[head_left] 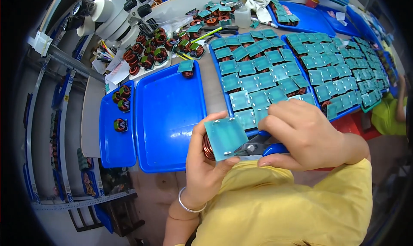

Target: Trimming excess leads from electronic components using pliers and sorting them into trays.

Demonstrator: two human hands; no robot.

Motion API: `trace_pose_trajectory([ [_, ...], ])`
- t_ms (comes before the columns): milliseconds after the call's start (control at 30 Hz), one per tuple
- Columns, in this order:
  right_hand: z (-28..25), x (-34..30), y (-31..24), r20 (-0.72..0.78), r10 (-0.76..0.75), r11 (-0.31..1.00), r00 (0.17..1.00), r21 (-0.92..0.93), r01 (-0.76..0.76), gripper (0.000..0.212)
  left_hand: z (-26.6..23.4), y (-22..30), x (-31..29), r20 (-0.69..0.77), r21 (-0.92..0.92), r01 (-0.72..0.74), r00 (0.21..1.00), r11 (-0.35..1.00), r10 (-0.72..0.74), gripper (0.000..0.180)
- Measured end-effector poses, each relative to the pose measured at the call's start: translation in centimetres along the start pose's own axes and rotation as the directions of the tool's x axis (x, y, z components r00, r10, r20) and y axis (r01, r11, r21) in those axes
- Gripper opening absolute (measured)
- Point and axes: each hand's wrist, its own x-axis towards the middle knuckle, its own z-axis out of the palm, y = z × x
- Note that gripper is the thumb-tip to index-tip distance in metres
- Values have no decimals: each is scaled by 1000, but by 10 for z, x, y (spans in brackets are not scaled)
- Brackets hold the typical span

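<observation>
In my left hand (205, 160) is a copper-wound coil with a square green circuit board (225, 136) on it, the board facing up. Copper windings (208, 148) show under the board's left edge. My right hand (303, 134) is closed round the blue handles of a pair of cutting pliers (254, 148). The pliers' jaws reach the board's lower right corner, by small metal pins. Whether the jaws are closed on a pin, I cannot tell.
A blue tray (170, 117) holds one boarded coil (186, 68) at its top. Left of it, a smaller blue tray (112, 147) carries several bare coils. Trays full of green boards (251, 80) stand at right. Behind are a microscope (107, 20) and piled coils (148, 52).
</observation>
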Motion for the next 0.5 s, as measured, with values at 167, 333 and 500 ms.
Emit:
trace_pose_trajectory([
  [167, -9, -4, 8, -88, 82, 993, 993, 97, -73, 43, 7, 2, 7, -43, -238, 155, 984, 959, -170, 57],
  [333, 2, -13, 11, -84, 225, 948, 971, 251, -198, 36, 3, -13, 12, -80, -250, 216, 967, 944, -243, 40],
  [500, 22, -16, 14, -29, 363, 860, 931, 394, -323, 40, 3, -19, 13, -80, -289, 246, 957, 925, -280, 36],
])
